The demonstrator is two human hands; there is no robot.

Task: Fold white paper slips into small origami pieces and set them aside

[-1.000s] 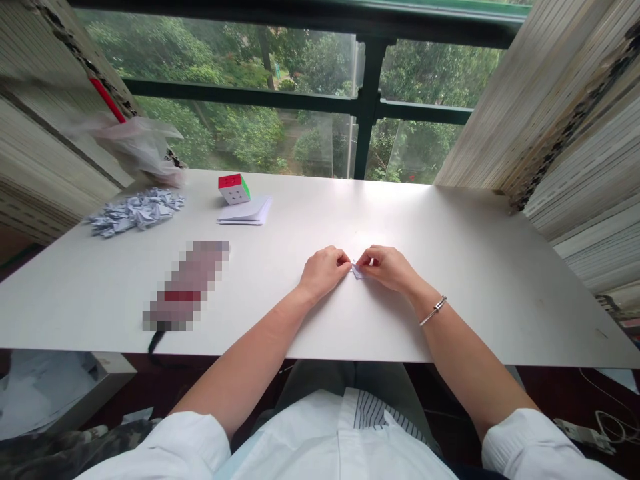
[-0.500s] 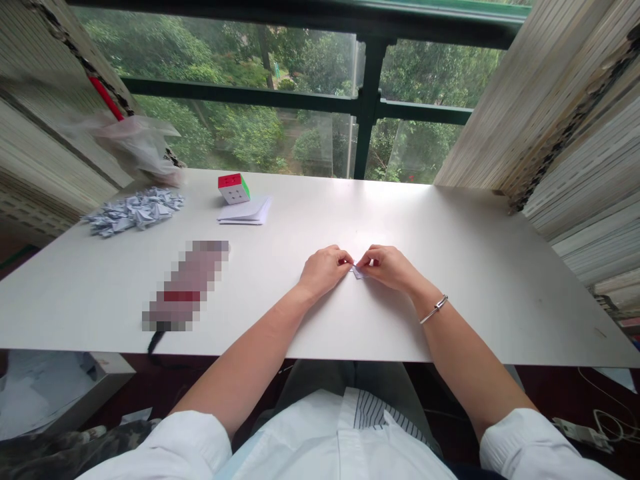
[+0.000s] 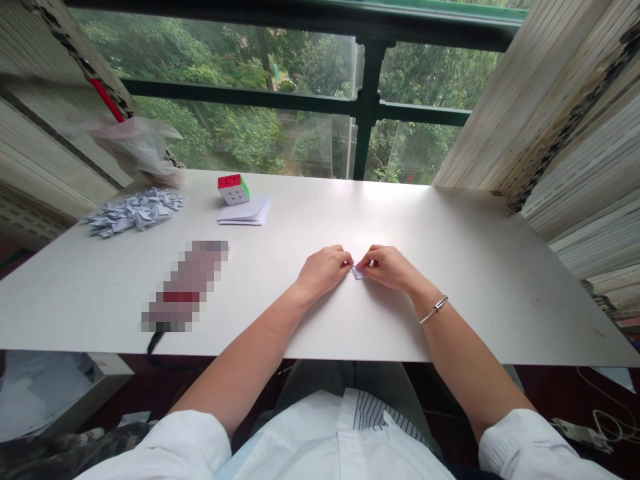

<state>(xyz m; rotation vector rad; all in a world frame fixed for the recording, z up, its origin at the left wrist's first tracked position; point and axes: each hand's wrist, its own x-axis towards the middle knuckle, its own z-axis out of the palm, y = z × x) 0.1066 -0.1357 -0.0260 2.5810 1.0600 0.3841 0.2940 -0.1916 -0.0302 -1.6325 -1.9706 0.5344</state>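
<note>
Between my two hands, just above or on the white table (image 3: 320,320), is a small piece of folded white paper (image 3: 359,273). My left hand (image 3: 327,267) pinches its left side with thumb and fingertips. From the other side my right hand (image 3: 387,265) grips it the same way, a silver bracelet on that wrist. My fingers cover most of the paper, and only a small pointed part shows below them. The exact folds are too small to make out.
Toward the back left lie a heap of folded paper pieces (image 3: 135,212) and a stack of white paper sheets (image 3: 245,212), a puzzle cube (image 3: 233,190) at the stack's rear edge. A blurred-out object (image 3: 185,287) with a black strap is left of my arms. Beyond the table is a window.
Almost nothing differs. My left hand has shifted very slightly, and both hands keep their pinch on the paper.
</note>
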